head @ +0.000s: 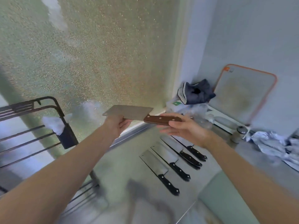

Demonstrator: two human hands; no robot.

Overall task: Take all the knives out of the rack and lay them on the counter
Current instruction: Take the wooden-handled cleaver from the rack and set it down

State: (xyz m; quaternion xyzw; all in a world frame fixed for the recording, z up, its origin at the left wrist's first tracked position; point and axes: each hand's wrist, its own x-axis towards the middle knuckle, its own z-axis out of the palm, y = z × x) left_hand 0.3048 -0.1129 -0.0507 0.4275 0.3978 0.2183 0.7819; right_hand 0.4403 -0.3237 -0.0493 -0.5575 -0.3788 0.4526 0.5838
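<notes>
Frosted, pebbled window glass (100, 59) fills the wall ahead, with a pale blue wall (252, 38) to its right and a grey counter (123, 165) running beneath both. Over the counter a person holds a cleaver (129, 112) level in the air, its brown wooden handle (161, 119) pointing right. The left hand (116, 125) pinches the lower edge of the broad blade, thumb on the near face. The right hand (186, 128) sits at the handle's end with its fingers spread and loose, touching or nearly touching the wood; I cannot tell whether it really grips.

Below the right hand four black-handled knives (171, 160) lie side by side on the counter, blades pointing toward the window, handles toward the person: two cleavers on the left, then two narrower knives on the right.

At the left edge stands a black wire rack (32, 126), with a dark holder (68, 138) at its corner that has something white (55, 123) poking out of the top. Whether any knives are left in it I cannot tell.

In the far right corner an orange-rimmed cutting board (246, 96) leans against the wall, a dark blue cloth (195, 92) bunched on clear plastic bags (192, 110) beside it, and crumpled pale fabric (275, 144) lies further right on the counter
</notes>
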